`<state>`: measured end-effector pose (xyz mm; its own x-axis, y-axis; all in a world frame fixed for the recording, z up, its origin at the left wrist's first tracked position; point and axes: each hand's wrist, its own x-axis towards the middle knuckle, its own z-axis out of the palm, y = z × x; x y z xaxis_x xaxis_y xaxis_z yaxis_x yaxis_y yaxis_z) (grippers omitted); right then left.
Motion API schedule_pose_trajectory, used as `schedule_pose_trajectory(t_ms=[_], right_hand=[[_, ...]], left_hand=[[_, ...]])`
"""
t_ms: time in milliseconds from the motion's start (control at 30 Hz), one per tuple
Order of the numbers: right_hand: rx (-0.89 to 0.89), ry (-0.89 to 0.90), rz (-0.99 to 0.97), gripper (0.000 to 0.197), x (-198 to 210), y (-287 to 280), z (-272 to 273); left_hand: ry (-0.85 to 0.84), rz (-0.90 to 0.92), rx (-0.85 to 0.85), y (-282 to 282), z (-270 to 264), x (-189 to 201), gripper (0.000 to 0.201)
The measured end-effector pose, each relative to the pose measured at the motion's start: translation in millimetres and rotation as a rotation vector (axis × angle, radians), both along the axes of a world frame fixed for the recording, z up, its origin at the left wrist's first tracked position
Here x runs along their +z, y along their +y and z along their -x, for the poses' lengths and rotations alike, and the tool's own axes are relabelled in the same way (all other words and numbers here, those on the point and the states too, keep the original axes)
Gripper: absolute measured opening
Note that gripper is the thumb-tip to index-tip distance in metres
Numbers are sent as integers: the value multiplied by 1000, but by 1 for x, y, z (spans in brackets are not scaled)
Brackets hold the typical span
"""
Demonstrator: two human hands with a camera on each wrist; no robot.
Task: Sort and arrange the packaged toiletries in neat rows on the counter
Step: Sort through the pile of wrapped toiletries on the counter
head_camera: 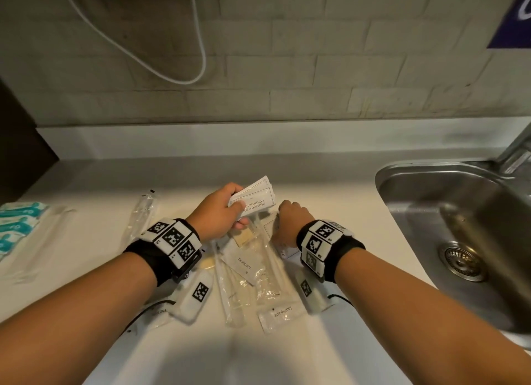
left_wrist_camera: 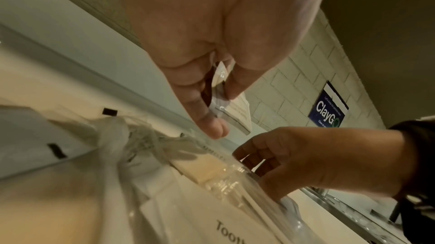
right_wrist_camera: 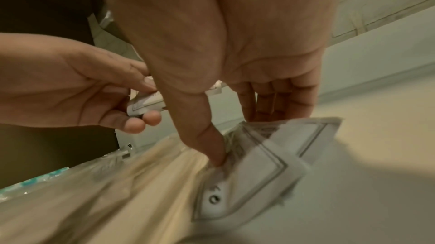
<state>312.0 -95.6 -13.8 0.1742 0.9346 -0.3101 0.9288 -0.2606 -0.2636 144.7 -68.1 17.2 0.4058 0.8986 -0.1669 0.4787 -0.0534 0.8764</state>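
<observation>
My left hand [head_camera: 238,209] hovers over the counter [head_camera: 86,183] and grips a small stack of white shampoo-with-conditioner sachets [head_camera: 255,200] between thumb and fingers; the stack's edge shows in the left wrist view [left_wrist_camera: 237,116]. Just to its right, my right hand [head_camera: 283,212] reaches down into the loose pile. The right wrist view shows that hand [right_wrist_camera: 235,132] pinching another white sachet [right_wrist_camera: 270,158], thumb on its face and fingers curled behind its top edge. Below the hands lie clear toothbrush packets [head_camera: 230,292] and toothpaste sachets [head_camera: 244,265], overlapping and askew.
Teal-printed packets [head_camera: 17,223] lie at the counter's left edge, and a clear long packet [head_camera: 143,212] sits beside them. A steel sink [head_camera: 402,177] with a faucet [head_camera: 517,151] takes up the right. A tiled wall stands behind, with a white cable [head_camera: 201,62] hanging on it.
</observation>
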Motion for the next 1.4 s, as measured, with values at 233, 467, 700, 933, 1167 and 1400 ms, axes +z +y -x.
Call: schedule_pose_trajectory(t_ms=[233,467,700,933,1167,1400], right_hand=[[7,96,4,41,2,3,2],[110,227,-181,35,40,-18,-16],[145,353,-328,45,74,-26,-16],[92,387,-375,51,61,-24,-25],[74,-9,-366,86,52,-28,-43],[84,-117,-14,40,46,-27,-66]], left_hand=[[12,-70,3,0,10,3,18],[-53,-59,23,7,7,8,22],[-116,-39,-117,-3,-26,18,26],[81,-122,-327,-5,-36,7,41],[131,-169,-377,2,-49,-2,31],[255,-227,-460,5,-78,-12,20]])
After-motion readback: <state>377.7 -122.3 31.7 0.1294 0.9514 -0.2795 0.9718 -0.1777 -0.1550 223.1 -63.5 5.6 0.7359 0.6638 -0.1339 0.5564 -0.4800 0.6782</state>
